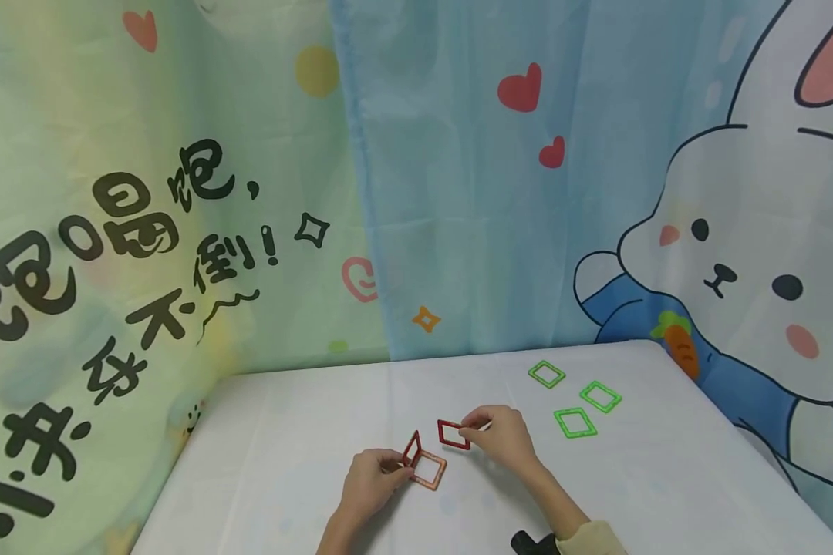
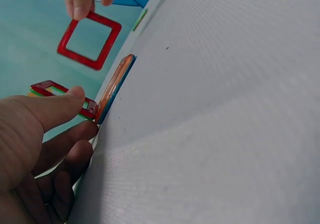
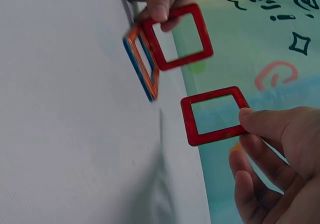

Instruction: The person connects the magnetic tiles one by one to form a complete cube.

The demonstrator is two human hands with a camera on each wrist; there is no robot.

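My left hand (image 1: 371, 482) pinches a red square magnetic tile (image 3: 204, 34), an open frame, which stands upright along one edge of an orange tile (image 1: 440, 476). The orange tile lies on the white table, and a blue edge shows on it in the wrist views. My right hand (image 1: 503, 435) holds a second red square tile (image 3: 187, 121) by one side between thumb and fingers. This tile is raised above the table, a short gap to the right of the left hand's tile.
Three green square tiles lie at the back right of the table: one farthest back (image 1: 558, 381), one to the right (image 1: 593, 403) and one nearer (image 1: 582, 435). A black object (image 1: 534, 543) shows beside the right sleeve. A printed curtain (image 1: 451, 231) hangs behind the table.
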